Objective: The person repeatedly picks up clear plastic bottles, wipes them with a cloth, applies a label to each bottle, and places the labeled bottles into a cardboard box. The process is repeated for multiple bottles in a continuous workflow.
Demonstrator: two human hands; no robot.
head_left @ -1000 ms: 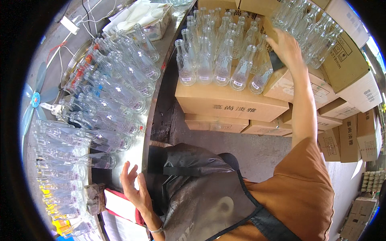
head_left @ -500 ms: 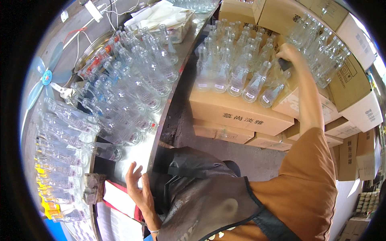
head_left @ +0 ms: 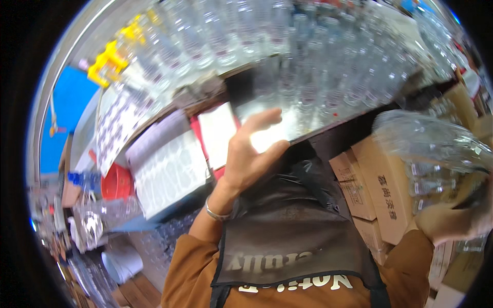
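Observation:
My left hand (head_left: 251, 151) is raised at the near edge of the metal workbench (head_left: 303, 123), fingers and thumb apart, with nothing in it. Close beside it lies a red-edged white pad (head_left: 218, 128). At the right, my right hand (head_left: 447, 220) is smeared by motion and closed at the neck end of a clear glass bottle (head_left: 426, 138). The bottle is tilted on its side, its base pointing left toward the bench; whether more than one is held is unclear. A dark piece (head_left: 473, 194) shows at that hand's fingers. Clear bottles (head_left: 334, 72) stand in rows across the bench.
A sheet of labels (head_left: 123, 120) and a stack of printed sheets (head_left: 167, 161) lie left of the pad. A red bucket (head_left: 117, 182) and a white bucket (head_left: 122, 266) stand lower left. Cardboard boxes (head_left: 380, 190) bearing more bottles (head_left: 431, 179) are on the right.
The view has swung left toward the bench. My right hand has come away from the bottles on the boxes with a glass bottle in it. My left hand stays open near the bench edge.

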